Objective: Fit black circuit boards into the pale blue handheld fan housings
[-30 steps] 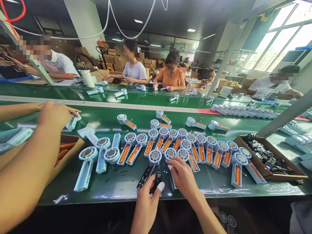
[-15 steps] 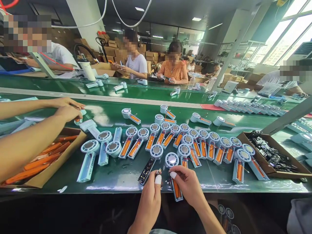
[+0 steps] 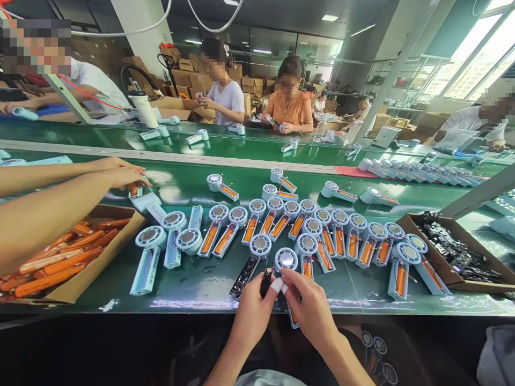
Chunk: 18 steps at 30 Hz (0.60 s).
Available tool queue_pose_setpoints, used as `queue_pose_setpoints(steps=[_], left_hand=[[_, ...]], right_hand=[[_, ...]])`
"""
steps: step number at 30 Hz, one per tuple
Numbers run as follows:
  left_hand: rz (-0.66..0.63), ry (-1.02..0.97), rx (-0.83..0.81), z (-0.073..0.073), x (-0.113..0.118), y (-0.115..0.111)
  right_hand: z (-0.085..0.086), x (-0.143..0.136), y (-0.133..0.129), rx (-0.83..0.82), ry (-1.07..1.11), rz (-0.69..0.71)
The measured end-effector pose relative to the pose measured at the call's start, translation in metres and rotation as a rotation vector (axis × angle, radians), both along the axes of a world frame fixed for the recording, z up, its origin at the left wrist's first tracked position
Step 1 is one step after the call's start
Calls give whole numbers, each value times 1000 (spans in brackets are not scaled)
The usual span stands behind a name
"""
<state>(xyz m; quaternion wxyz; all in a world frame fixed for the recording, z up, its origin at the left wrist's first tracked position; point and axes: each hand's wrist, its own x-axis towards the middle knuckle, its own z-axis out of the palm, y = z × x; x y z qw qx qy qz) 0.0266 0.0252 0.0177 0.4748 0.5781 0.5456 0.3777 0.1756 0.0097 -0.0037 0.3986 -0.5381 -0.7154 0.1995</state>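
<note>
My left hand [image 3: 257, 303] is closed on a small black part [image 3: 266, 281] whose tip stands up between thumb and fingers. My right hand [image 3: 306, 300] is pinched beside it, the two thumbs nearly touching; what it grips is too small to make out. Both thumbs have white covers. Under the hands lies a pale blue fan unit [image 3: 286, 260] with a round head, its handle mostly hidden. Left of it, a black circuit board [image 3: 245, 276] lies against another fan unit [image 3: 260, 246]. Rows of fan units with orange cells [image 3: 354, 244] lie behind.
At left, a carton [image 3: 131, 228] holds orange cells, and another person's arms [image 3: 80, 182] reach over it to a blue part. At right, a carton [image 3: 494, 284] holds black circuit boards. Several people sit across the green belt [image 3: 249, 149].
My hands have come together, and a black part now shows in my left hand. The other person's hands at left have shifted slightly. The camera view has shifted a little.
</note>
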Motion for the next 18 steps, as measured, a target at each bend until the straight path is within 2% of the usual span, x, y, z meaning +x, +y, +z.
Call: queue_pose_setpoints(steps=[3, 7, 13, 18], left_hand=[[-3, 16, 25, -1, 0, 3], [70, 64, 68, -4, 4, 4], [82, 12, -17, -6, 8, 6], [95, -81, -127, -15, 6, 5]], right_hand=[[4, 0, 1, -68, 3, 20], [11, -2, 2, -143, 2, 65], [9, -4, 0, -65, -92, 7], [12, -4, -3, -16, -203, 61]])
